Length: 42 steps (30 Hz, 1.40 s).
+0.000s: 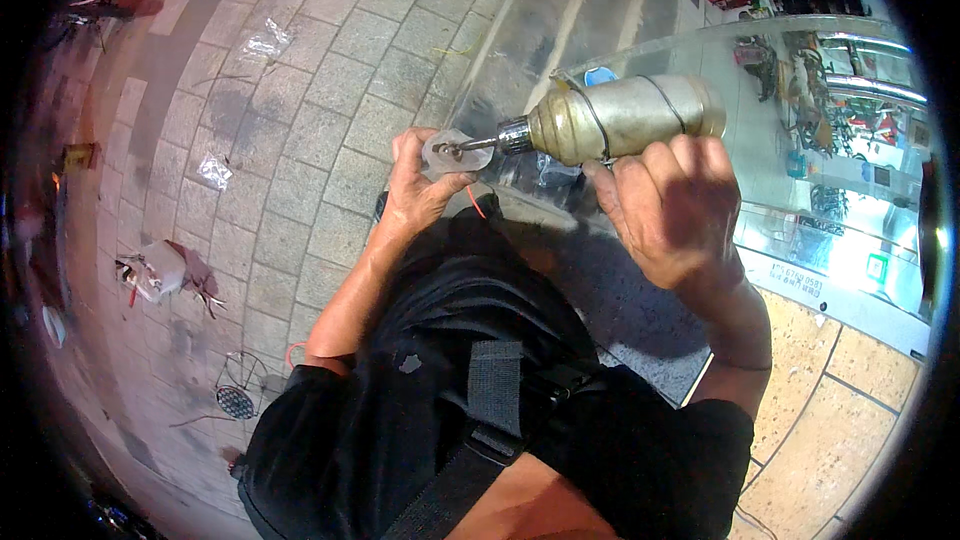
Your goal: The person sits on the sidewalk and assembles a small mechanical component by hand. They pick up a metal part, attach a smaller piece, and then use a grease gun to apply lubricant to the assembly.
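Observation:
My left hand (418, 180) is closed around the side of a small translucent round cup (472, 162), with some dark matter inside it. In my right hand (672, 215) is a cloudy plastic squeeze bottle (630, 118), lying almost level with its neck toward the left. Dark cords loop around the bottle's body. From its black cap (515, 134), a thin dark spout reaches over the cup; I cannot tell whether the tip touches the cup or its contents. A thin orange-red line (476, 202) hangs just below the left hand.
A glass display case (700, 65) stands at the right, its edge close to the bottle. Stone steps (585, 0) rise beyond my hands. On the paving at left are a whitish container (160, 270), a round black mesh piece (235, 401) and clear plastic wrappers (214, 171).

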Each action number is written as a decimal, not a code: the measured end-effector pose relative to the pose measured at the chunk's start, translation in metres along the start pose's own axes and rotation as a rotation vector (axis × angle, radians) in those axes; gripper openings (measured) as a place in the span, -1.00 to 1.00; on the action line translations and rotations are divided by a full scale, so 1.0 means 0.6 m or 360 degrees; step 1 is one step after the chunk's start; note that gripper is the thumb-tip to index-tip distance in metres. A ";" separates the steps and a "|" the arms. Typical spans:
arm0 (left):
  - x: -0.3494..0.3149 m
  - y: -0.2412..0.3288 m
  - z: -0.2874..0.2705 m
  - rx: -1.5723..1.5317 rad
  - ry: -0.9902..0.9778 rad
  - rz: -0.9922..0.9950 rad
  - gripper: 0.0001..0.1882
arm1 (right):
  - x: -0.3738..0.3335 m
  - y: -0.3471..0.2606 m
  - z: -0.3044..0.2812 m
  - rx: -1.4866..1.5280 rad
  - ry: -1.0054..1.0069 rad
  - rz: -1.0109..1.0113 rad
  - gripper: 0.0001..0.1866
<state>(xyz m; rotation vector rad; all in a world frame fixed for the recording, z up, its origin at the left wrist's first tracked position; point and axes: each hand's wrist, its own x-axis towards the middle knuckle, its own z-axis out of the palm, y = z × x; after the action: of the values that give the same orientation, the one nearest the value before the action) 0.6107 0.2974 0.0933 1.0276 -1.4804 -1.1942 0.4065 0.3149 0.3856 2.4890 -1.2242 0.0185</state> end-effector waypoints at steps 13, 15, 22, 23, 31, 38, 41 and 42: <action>-0.008 -0.018 0.002 -0.0116 -0.0012 -0.0054 -0.34 | -0.004 0.000 -0.009 -0.0111 0.0028 0.0015 -0.71; -0.010 -0.021 0.002 -0.0142 0.0002 -0.0108 -0.33 | -0.005 0.001 -0.010 -0.0098 0.0017 0.0019 -0.71; -0.011 -0.024 0.000 -0.0155 -0.0019 -0.0129 -0.33 | 0.000 0.002 -0.019 -0.0065 -0.0012 0.0066 -0.70; -0.011 -0.022 -0.001 -0.0140 -0.0007 -0.0129 -0.32 | 0.002 0.002 -0.019 -0.0064 0.0006 0.0065 -0.70; -0.013 -0.032 0.001 -0.0246 0.0016 -0.0102 -0.29 | 0.000 0.003 -0.037 -0.0016 -0.0081 0.0087 -0.74; -0.014 -0.029 0.001 -0.0302 0.0020 -0.0106 -0.31 | -0.004 0.003 -0.038 -0.0002 -0.0116 0.0087 -0.75; -0.013 -0.027 0.002 -0.0274 0.0032 -0.0074 -0.33 | -0.003 0.001 -0.041 0.0002 -0.0117 0.0092 -0.75; -0.012 -0.023 0.001 -0.0266 0.0037 -0.0067 -0.34 | -0.003 0.001 -0.041 0.0003 -0.0112 0.0091 -0.75</action>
<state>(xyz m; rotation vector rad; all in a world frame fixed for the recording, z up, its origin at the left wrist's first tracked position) 0.6124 0.3019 0.0784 0.9599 -1.3224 -1.3082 0.4086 0.3239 0.4084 2.4746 -1.3243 -0.0534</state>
